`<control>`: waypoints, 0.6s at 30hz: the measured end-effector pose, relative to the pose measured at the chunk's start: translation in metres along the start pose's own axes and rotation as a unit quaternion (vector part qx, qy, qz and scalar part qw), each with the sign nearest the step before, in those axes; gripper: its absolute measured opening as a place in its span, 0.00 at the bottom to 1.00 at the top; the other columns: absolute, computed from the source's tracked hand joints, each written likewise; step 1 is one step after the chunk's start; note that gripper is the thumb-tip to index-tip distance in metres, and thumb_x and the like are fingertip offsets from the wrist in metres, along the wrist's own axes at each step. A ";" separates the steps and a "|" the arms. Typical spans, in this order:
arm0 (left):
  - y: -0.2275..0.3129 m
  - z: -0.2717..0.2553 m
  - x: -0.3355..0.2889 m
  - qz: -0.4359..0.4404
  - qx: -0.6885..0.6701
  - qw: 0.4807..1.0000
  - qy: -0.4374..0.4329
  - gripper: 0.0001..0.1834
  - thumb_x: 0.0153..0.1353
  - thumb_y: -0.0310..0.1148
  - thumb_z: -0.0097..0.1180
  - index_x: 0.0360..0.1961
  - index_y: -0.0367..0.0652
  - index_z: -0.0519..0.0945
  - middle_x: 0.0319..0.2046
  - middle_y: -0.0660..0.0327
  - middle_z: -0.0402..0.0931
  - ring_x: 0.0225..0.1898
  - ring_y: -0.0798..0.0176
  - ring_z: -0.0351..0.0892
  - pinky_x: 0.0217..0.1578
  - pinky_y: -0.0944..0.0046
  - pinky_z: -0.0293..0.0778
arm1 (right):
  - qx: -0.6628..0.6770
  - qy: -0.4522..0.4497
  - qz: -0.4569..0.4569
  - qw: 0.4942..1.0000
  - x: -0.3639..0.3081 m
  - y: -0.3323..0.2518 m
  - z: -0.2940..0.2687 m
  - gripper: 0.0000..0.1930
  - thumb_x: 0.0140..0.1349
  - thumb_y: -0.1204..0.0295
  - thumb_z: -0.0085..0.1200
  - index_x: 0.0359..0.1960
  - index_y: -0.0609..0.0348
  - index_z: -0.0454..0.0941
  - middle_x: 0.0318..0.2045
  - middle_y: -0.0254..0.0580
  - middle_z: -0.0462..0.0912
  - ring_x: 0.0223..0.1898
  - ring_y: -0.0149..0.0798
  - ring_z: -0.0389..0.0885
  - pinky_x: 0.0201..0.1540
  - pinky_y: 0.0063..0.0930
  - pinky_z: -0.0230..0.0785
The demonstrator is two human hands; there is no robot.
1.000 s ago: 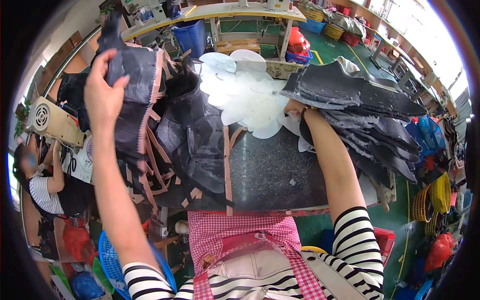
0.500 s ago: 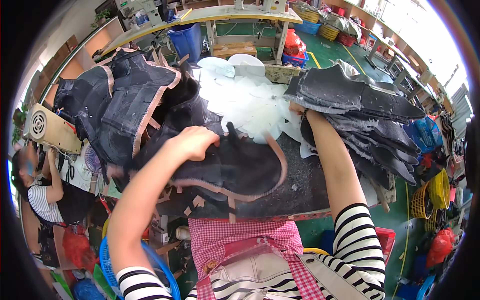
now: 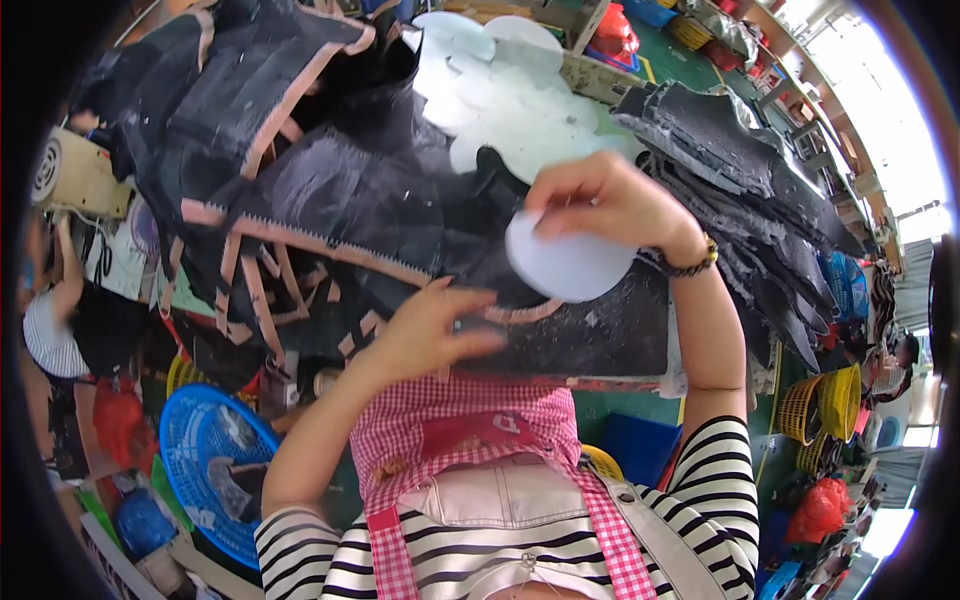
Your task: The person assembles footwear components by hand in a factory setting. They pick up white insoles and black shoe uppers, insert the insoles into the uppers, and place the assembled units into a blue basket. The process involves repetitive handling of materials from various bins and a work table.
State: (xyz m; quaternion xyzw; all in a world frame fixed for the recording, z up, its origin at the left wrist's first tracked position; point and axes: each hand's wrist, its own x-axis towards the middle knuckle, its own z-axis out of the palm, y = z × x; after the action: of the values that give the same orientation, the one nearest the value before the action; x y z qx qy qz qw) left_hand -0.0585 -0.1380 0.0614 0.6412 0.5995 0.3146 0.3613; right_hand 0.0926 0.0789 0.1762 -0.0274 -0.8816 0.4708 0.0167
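Observation:
My right hand (image 3: 612,200) pinches a white rounded sheet (image 3: 570,268) between thumb and fingers, holding it over a black fabric piece. Close to the table's front edge is my left hand (image 3: 432,328), its fingers apart and slightly blurred, with nothing visible in it. The black fabric piece (image 3: 350,190) beneath has a pinkish-tan tape along its stitched edge. Beyond my right hand spreads a pile of white sheets (image 3: 535,130). On the left, more black taped pieces (image 3: 215,100) lie heaped up. A stack of black fabric pieces (image 3: 740,170) with frayed edges stands on the right.
Loose strips of tan tape (image 3: 262,300) hang near the table's left front. Below them is a blue plastic basket (image 3: 215,400). Another person in a striped top (image 3: 52,335) sits by a machine (image 3: 85,175) at far left. Yellow baskets (image 3: 838,400) stand on the floor to the right.
My right hand has come back from beside the right-hand stack and now holds a white sheet. My left hand has let go of the black piece and moved nearer to me. The view has shifted.

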 end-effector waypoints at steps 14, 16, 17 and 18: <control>-0.011 0.067 0.043 -0.062 0.051 0.928 0.364 0.12 0.53 0.32 0.62 0.25 0.30 0.80 0.36 0.53 0.79 0.39 0.50 0.74 0.41 0.56 0.69 | -0.013 0.202 0.211 0.956 -0.054 0.129 0.039 0.12 0.49 0.66 0.68 0.21 0.63 0.81 0.16 0.34 0.80 0.19 0.30 0.75 0.26 0.26 0.67; -0.011 0.069 0.044 -0.064 0.095 0.932 0.345 0.11 0.51 0.30 0.62 0.28 0.31 0.80 0.40 0.53 0.77 0.40 0.49 0.73 0.42 0.55 0.69 | -0.067 0.189 0.262 0.944 -0.050 0.126 0.042 0.13 0.48 0.65 0.68 0.27 0.62 0.81 0.22 0.38 0.82 0.24 0.35 0.79 0.30 0.29 0.69; -0.013 0.070 0.044 -0.060 0.127 0.933 0.332 0.12 0.50 0.30 0.63 0.31 0.31 0.80 0.42 0.53 0.76 0.40 0.49 0.73 0.42 0.54 0.69 | -0.093 0.181 0.285 0.937 -0.048 0.124 0.043 0.14 0.48 0.65 0.67 0.30 0.62 0.82 0.25 0.40 0.83 0.27 0.37 0.81 0.32 0.31 0.71; -0.013 0.071 0.044 -0.056 0.159 0.932 0.320 0.13 0.49 0.30 0.64 0.34 0.32 0.80 0.44 0.53 0.75 0.40 0.49 0.73 0.42 0.54 0.70 | -0.161 0.192 0.262 0.932 -0.049 0.121 0.046 0.16 0.49 0.65 0.68 0.34 0.63 0.80 0.29 0.41 0.82 0.30 0.35 0.80 0.33 0.29 0.70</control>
State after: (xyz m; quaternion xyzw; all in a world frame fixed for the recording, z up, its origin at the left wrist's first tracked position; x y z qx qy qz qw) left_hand -0.0023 -0.0997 0.0105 0.5210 0.7605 0.3828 0.0610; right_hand 0.1424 0.1050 0.0501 -0.3497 -0.8869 0.2963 0.0575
